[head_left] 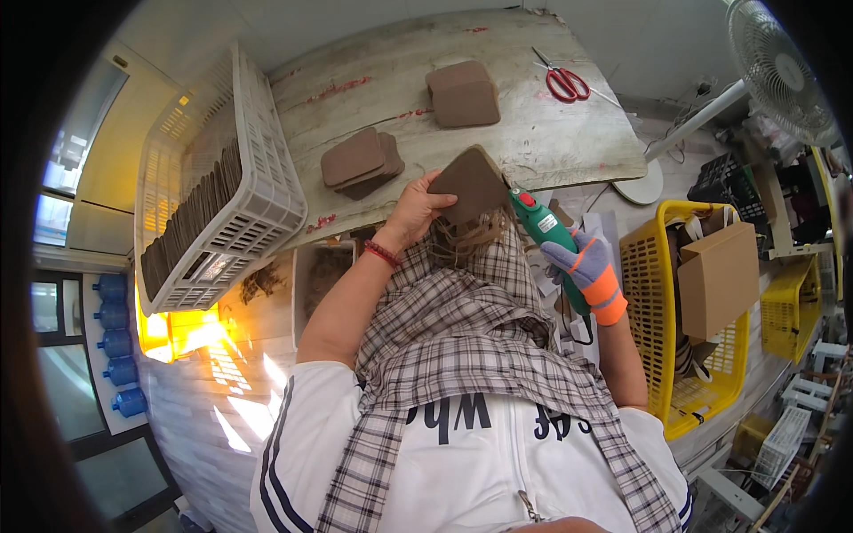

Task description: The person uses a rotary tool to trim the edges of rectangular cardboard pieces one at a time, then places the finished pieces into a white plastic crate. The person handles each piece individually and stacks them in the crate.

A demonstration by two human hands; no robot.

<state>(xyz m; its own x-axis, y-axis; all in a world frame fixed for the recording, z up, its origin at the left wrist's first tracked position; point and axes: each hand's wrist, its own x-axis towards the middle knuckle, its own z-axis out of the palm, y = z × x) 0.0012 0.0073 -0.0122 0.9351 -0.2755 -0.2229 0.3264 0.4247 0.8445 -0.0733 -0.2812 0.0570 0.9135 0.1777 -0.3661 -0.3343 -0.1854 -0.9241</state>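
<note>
My bare left hand (414,210) pinches a brown square pad with rounded corners (473,182), thumb on top, above my lap at the table's near edge. In a grey and orange glove, my right hand (579,266) is wrapped round a green corded power tool (538,218) with a red button. The tool's narrow tip is close to the pad's right edge; whether they touch I cannot tell. Brown strips of trimmings (466,238) lie on my checked apron below the pad. Two piles of similar pads, a nearer left stack (360,160) and a farther stack (464,93), rest on the table.
Red-handled scissors (567,84) lie at the far right of the worn table (551,142). A white crate (267,178) full of upright pads stands left. To my right are a yellow basket (649,329) with a cardboard box (718,280) and a standing fan (782,71).
</note>
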